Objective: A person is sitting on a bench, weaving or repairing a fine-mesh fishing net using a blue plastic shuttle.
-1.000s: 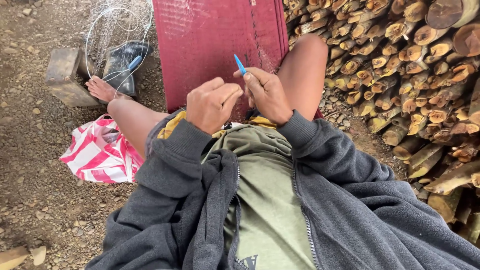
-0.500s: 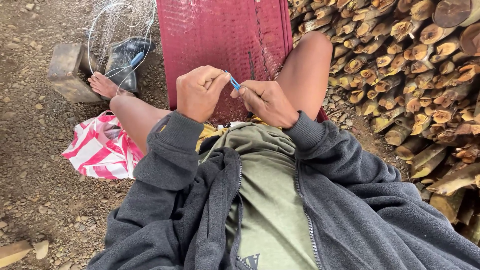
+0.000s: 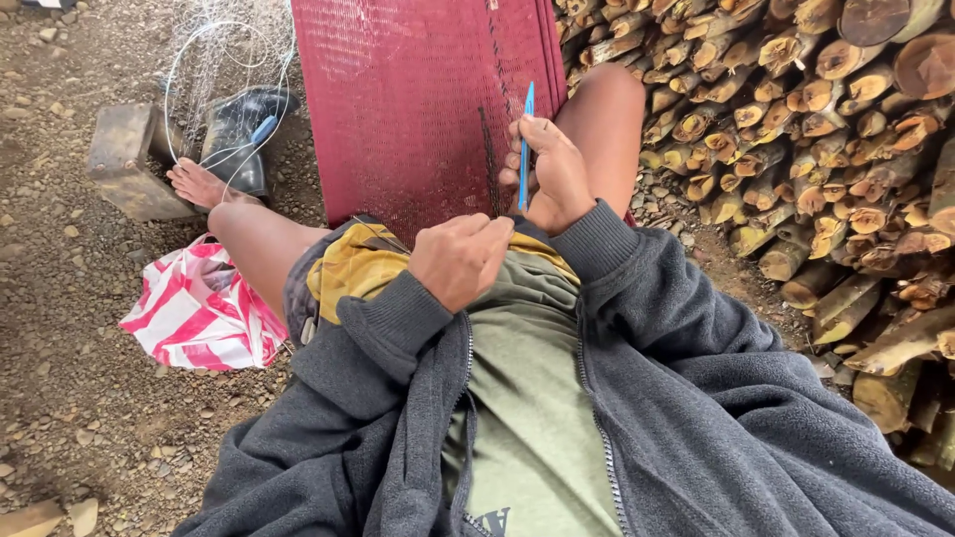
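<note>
Outdoors, seated on gravel w/ the red mesh panel (image 3: 418, 99) spread over my lap: my right hand (image 3: 545, 171) pinches a slim blue netting needle (image 3: 524, 139), fingers closed round its lower half, tip pointing up and away, just beside my right knee. My left hand (image 3: 460, 261) is curled into a loose fist at my waist, thumb and fingers pressed together as if on fine line, tho the strand itself is too thin to make out. Risk, as I judge it: the line could slip from the left pinch and slacken the knot, or the needle tip could snag the mesh weave, since both sit so close. A loop of pale monofilament (image 3: 224, 80) lies near my bare left foot (image 3: 199, 182) and could tangle round the toes if I shift. Packaging: a red-and-white striped plastic bag (image 3: 199, 313) crumpled on the ground left of my thigh, no label legible. No signs in view. Stacked cut firewood (image 3: 826, 149) fills the right side; a wooden block (image 3: 129, 159) and dark rubber boot (image 3: 244, 134) sit far left
</note>
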